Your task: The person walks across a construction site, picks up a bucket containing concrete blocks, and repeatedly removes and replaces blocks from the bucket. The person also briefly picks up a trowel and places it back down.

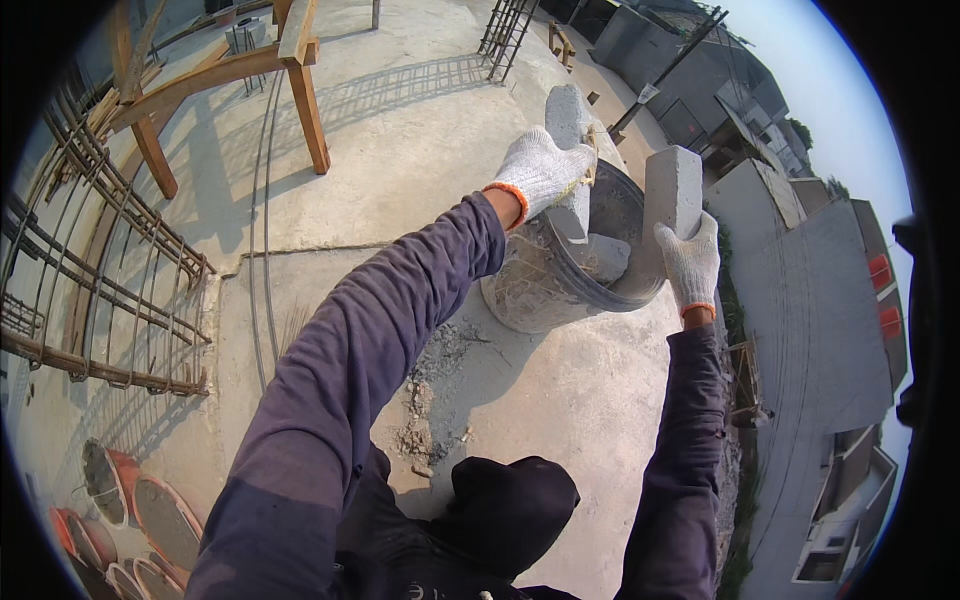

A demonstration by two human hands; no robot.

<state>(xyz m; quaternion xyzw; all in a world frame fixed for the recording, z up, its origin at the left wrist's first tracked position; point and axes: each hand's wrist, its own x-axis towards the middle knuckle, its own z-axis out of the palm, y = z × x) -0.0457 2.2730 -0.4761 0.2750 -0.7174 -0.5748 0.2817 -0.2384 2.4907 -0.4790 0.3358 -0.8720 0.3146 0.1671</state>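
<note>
Gripping two grey blocks (673,188) at the bucket (530,292)

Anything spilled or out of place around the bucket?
Yes: loose rubble lies strewn on the concrete floor, left of the bucket and nearer the person. It looks spilled, being outside the bucket, though its source can't be told.

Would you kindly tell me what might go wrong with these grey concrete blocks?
The white-gloved right hand might drop its rectangular grey concrete block onto the round grey bucket. The white-gloved left hand could get pinched between its similar block and the bucket.
</note>
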